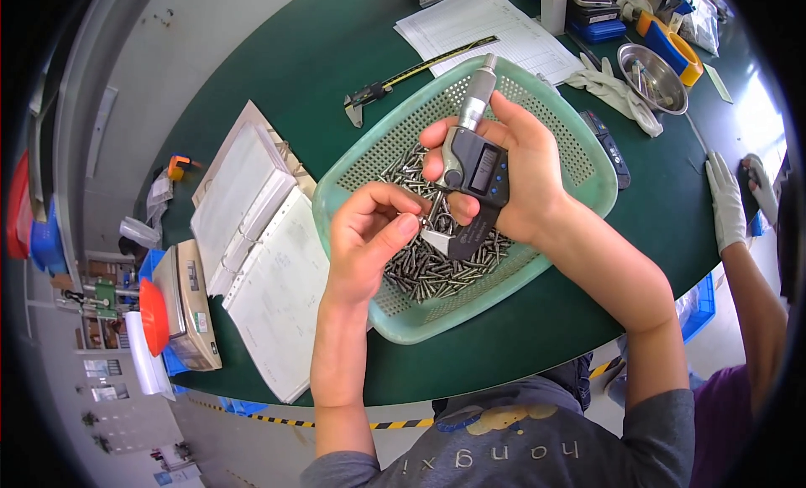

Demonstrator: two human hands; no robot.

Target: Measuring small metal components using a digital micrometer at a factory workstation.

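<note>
My right hand (pixel 533 169) is wrapped round a digital micrometer (pixel 483 173) with a dark frame, small display and silver thimble. The tool is tilted, its thimble pointing away from me and its curved frame toward me. My left hand (pixel 365 236) is closed in a pinch at the micrometer's measuring gap, on a small metal pin (pixel 426 223) mostly hidden by the fingertips. Whether both measuring faces touch the pin I cannot tell. Below both hands sits a pale green perforated basket (pixel 403 328), holding a heap of small metal pins (pixel 437 274).
A caliper (pixel 369 93) and paper sheets (pixel 495 26) lie beyond the basket. To the left are an open ring binder (pixel 273 295) and a scale (pixel 189 307). At right are a white glove (pixel 621 93), a metal bowl (pixel 651 77) and another person's gloved hand (pixel 726 203).
</note>
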